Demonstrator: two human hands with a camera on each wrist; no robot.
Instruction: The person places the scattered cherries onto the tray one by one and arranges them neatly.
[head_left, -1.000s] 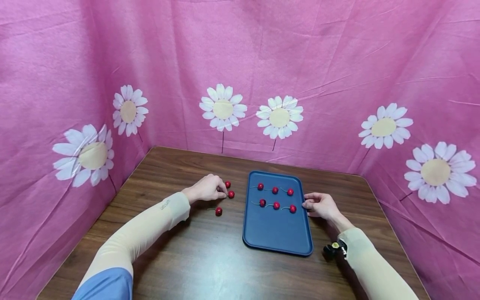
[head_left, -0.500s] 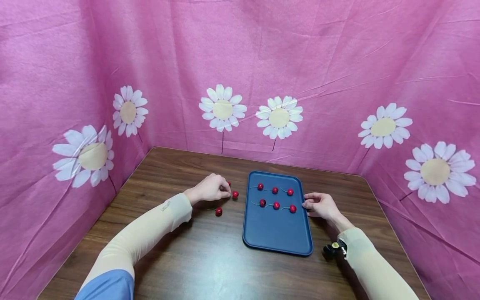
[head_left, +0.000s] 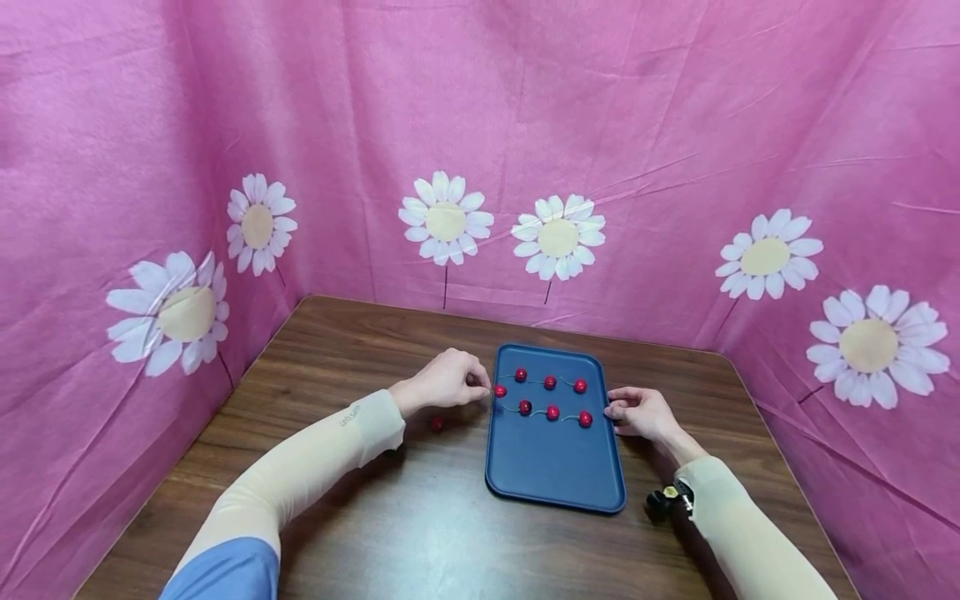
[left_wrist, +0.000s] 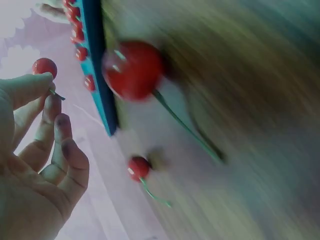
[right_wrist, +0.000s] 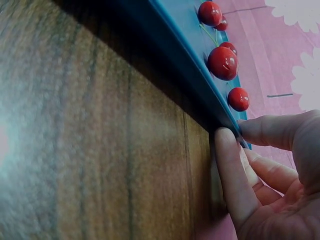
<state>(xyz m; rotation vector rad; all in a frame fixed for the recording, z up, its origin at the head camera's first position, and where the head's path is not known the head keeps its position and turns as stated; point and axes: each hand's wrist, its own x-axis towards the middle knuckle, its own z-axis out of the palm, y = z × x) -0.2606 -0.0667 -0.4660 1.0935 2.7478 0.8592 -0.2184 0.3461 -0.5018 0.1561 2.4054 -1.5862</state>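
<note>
My left hand (head_left: 448,379) pinches a red cherry (left_wrist: 45,68) by its green stem between thumb and fingertips. In the head view, that cherry overlaps the left rim of a blue tray (head_left: 555,475). Two rows of three cherries lie in the tray; one is the dark-spotted cherry (head_left: 525,407). My right hand (head_left: 643,412) grips the tray's right rim between thumb and fingers. On the wood beside the tray lie a near cherry (left_wrist: 134,71) and a farther cherry (left_wrist: 139,168), both with stems. My left hand hides the farther one in the head view.
The brown wooden table (head_left: 375,533) reaches back to a pink curtain (head_left: 637,100) printed with daisies. A small black device (head_left: 662,502) is worn at my right wrist, just right of the tray's near corner.
My left hand has moved right with a cherry, from the table to the tray's left rim. My right hand and the tray have stayed still.
</note>
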